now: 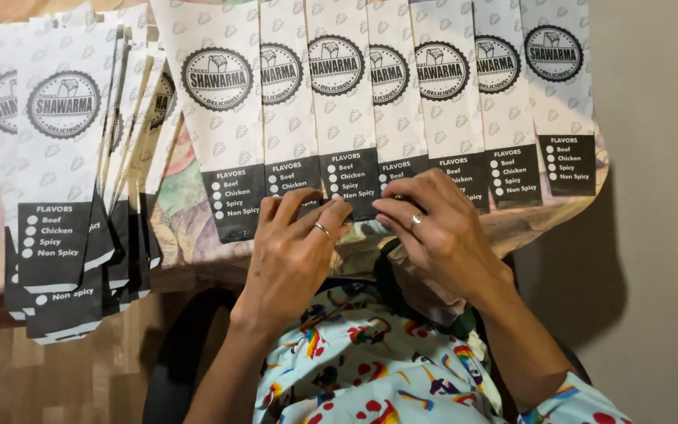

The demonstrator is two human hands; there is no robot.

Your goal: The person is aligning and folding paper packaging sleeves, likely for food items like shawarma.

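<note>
Both together, the left hand (288, 255) and right hand (441, 228) pinch the bottom edges of overlapping paper bags (355, 110). Fingers are curled close. Left of this row lies a stack of bags (64, 180).

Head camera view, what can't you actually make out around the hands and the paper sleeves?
- Head view: left hand and right hand cover the lower ends of the middle paper sleeves.
- Top edge cuts off the sleeve tops.
- In the stack at left, overlapping sleeves hide the count.
- Table mostly covered.

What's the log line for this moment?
left hand: on bag row edge | right hand: same | stack: left of row
</note>
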